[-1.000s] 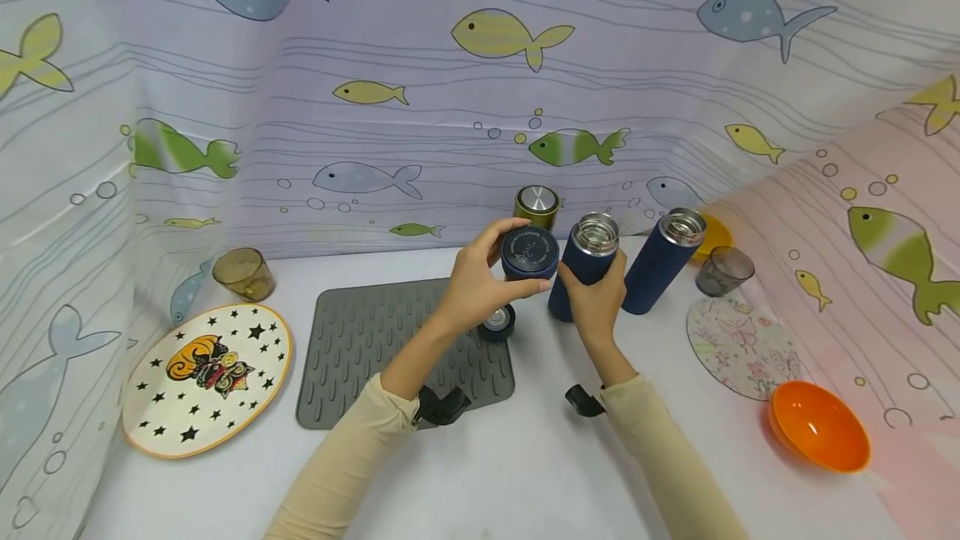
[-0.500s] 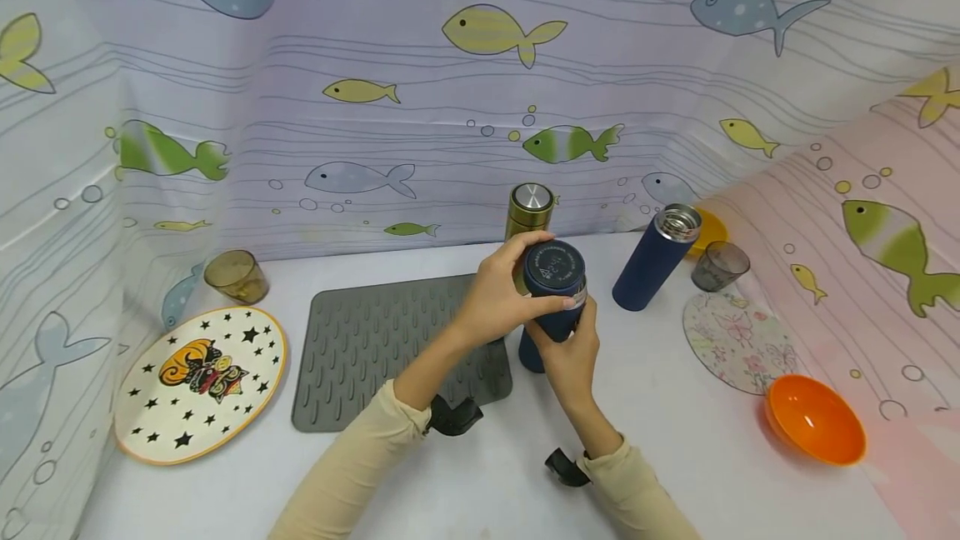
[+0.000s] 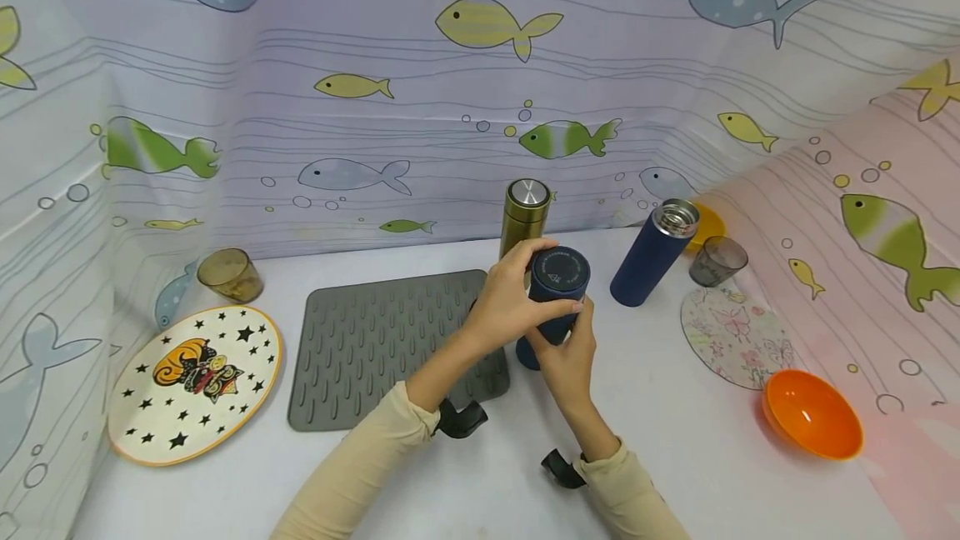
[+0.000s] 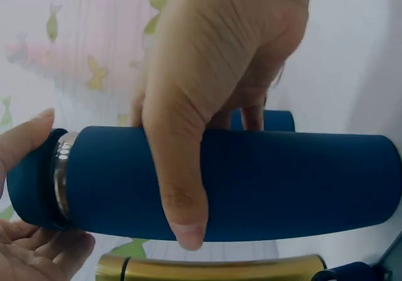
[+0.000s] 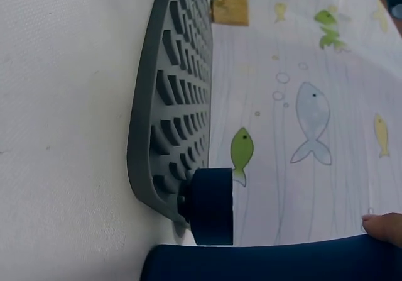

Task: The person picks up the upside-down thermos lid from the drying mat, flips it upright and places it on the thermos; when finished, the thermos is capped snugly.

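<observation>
A navy vacuum flask (image 3: 529, 352) stands upright beside the mat's right edge. My right hand (image 3: 567, 365) grips its body. Fingers and thumb of my left hand (image 3: 504, 300) hold the navy lid (image 3: 561, 270) over the flask's mouth. In the left wrist view, a steel ring shows between this lid (image 4: 30, 183) and the flask body (image 4: 289, 183). Another navy lid (image 5: 212, 207) lies at the mat's corner in the right wrist view; the left hand covers it in the head view. A second navy flask (image 3: 651, 257) stands lidless to the right.
Behind the hands rises a gold flask (image 3: 521, 222). A grey ribbed mat (image 3: 382, 348) lies left of centre, beside a star-patterned plate (image 3: 225, 394) and an amber cup (image 3: 231, 275). At right are a smoky cup (image 3: 716, 262), floral disc (image 3: 720, 340), orange bowl (image 3: 812, 415) and yellow dish (image 3: 708, 227).
The right hand has brought the navy flask left and nearer, and the left hand has set the lid over its mouth. Over the last half second both hands have hardly shifted.
</observation>
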A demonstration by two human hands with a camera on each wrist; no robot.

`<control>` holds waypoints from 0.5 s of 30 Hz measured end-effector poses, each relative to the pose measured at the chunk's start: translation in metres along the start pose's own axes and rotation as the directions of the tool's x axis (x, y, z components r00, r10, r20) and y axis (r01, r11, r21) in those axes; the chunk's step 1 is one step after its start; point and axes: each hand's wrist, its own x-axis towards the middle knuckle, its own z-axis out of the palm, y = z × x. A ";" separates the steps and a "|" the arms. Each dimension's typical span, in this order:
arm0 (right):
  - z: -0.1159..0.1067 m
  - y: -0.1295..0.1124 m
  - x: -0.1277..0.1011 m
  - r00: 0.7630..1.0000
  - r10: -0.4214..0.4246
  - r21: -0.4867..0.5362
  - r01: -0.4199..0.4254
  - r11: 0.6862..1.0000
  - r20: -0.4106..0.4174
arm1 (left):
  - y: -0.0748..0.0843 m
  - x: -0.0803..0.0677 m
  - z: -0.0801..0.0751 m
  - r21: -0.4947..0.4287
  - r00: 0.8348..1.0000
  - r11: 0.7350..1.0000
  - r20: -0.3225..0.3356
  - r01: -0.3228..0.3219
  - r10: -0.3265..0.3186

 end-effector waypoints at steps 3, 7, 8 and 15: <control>-0.001 -0.014 0.001 1.000 0.008 0.010 -0.008 1.000 0.006 | 0.000 -0.001 0.005 0.109 1.000 0.994 -0.012 -0.005 0.007; -0.003 -0.036 0.002 1.000 0.024 0.018 -0.024 1.000 0.019 | -0.006 -0.003 0.008 0.096 1.000 0.995 0.017 -0.014 0.012; -0.004 -0.040 0.002 0.999 0.028 0.015 -0.028 0.999 0.020 | -0.008 -0.003 0.008 0.034 0.999 0.999 0.038 -0.005 0.003; -0.003 -0.041 0.002 0.999 0.040 -0.003 -0.040 0.999 0.006 | -0.026 0.002 0.000 -0.355 0.971 0.932 0.238 0.073 0.014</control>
